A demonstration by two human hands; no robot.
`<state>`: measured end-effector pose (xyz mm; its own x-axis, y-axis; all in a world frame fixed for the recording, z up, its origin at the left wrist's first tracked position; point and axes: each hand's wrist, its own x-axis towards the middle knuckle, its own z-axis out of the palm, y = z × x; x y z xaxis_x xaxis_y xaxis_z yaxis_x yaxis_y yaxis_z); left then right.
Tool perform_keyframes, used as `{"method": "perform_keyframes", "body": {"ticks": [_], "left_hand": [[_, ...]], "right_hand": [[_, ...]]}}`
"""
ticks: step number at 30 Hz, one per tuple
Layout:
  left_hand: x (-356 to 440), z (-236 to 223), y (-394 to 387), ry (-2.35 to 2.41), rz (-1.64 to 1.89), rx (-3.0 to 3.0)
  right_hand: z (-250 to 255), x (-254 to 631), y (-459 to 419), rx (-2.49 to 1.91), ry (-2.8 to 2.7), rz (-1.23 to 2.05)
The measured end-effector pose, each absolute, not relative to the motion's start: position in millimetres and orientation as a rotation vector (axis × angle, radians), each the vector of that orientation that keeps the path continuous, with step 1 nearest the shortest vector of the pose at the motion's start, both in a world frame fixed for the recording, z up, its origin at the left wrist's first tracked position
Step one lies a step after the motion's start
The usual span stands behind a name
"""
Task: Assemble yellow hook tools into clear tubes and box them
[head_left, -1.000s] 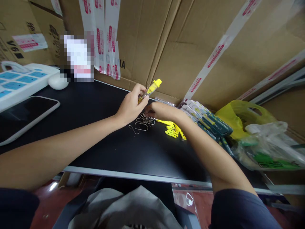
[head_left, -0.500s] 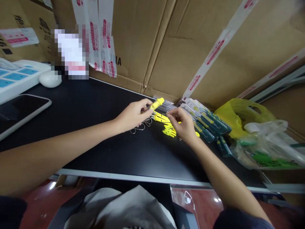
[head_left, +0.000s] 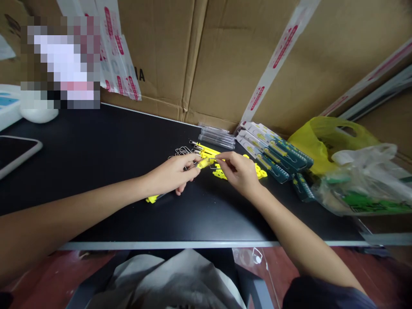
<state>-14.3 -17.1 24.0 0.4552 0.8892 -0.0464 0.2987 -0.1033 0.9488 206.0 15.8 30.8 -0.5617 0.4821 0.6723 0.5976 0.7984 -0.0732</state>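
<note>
My left hand is closed round a spring scale, a slim tube with yellow ends; one end points right, the other shows below my wrist. Most of the tube is hidden by my fingers. Against its right end my right hand pinches a thin metal hook. Whether the hook sits inside the yellow end, I cannot tell. Just behind lie yellow rods with springs and a heap of wire hooks. Small yellow parts are partly covered by my right hand.
Clear tubes lie at the table's back edge, with printed boxes to their right. Farther right are a yellow bag and a clear plastic bag. A phone rests at left. Large cartons stand behind.
The spring scale has turned in my left hand, its other yellow end now showing at lower left. My right hand has brought the hook to the scale's right end.
</note>
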Motion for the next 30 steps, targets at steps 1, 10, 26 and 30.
{"method": "perform_keyframes", "body": {"ticks": [1,10,26,30], "left_hand": [[-14.1,24.5,-17.2,1.048,0.693,1.641],[-11.8,27.7,-20.3,1.057,0.665,1.687],[-2.5,25.7,-36.4,0.866,0.586,1.736],[-1.7,28.1,-38.8,0.837,0.569,1.691]], "right_hand": [[30.8,205.9,15.4,-0.803,-2.275,-0.216],[30.8,202.1,9.7,-0.866,-2.306,-0.169],[12.4,173.8,-1.7,-0.712,-1.851,0.598],[10.8,172.7,-2.2,-0.701,-1.82,0.51]]}}
